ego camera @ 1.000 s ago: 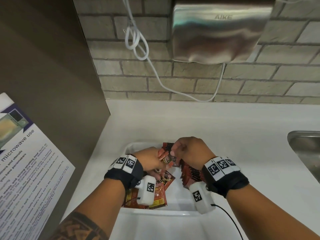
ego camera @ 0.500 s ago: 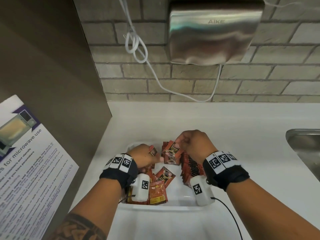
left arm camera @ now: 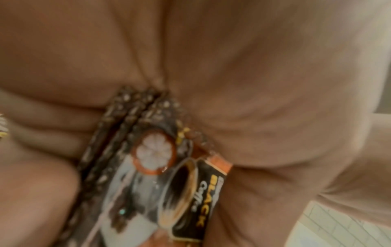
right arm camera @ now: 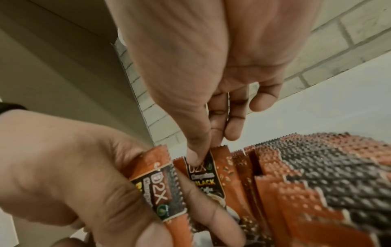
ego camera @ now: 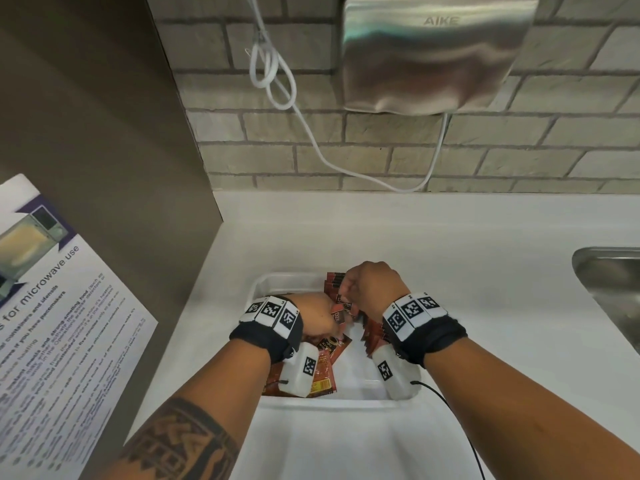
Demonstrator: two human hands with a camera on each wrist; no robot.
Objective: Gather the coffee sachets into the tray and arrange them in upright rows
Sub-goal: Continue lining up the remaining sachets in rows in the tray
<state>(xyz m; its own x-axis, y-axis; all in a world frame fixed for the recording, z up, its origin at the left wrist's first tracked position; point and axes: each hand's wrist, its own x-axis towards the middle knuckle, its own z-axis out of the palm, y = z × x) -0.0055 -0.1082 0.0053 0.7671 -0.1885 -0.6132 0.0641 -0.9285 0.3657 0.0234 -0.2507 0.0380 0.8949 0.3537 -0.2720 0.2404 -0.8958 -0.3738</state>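
- the left hand (ego camera: 317, 315) grips a small bundle of sachets (left arm camera: 148, 167) over the white tray (ego camera: 263, 284), fingers curled around them.
- the right hand (ego camera: 372, 289) pinches the top edge of a single sachet (right arm camera: 206, 173) between thumb and fingertips, right at the near end of the upright row (right arm camera: 317, 175) along the tray's right side.
- more loose sachets (ego camera: 323, 370) lie flat in the tray's left half.
- risk: pushing the new sachet in at a slant could tip the row's end over like dominoes; the slick foil could also slide out of the left bundle.
- the tray sits on a white counter (ego camera: 433, 244) against a brick wall (ego camera: 398, 150), with a steel hand dryer (ego camera: 436, 53) above and a sink (ego camera: 609, 278) at right.
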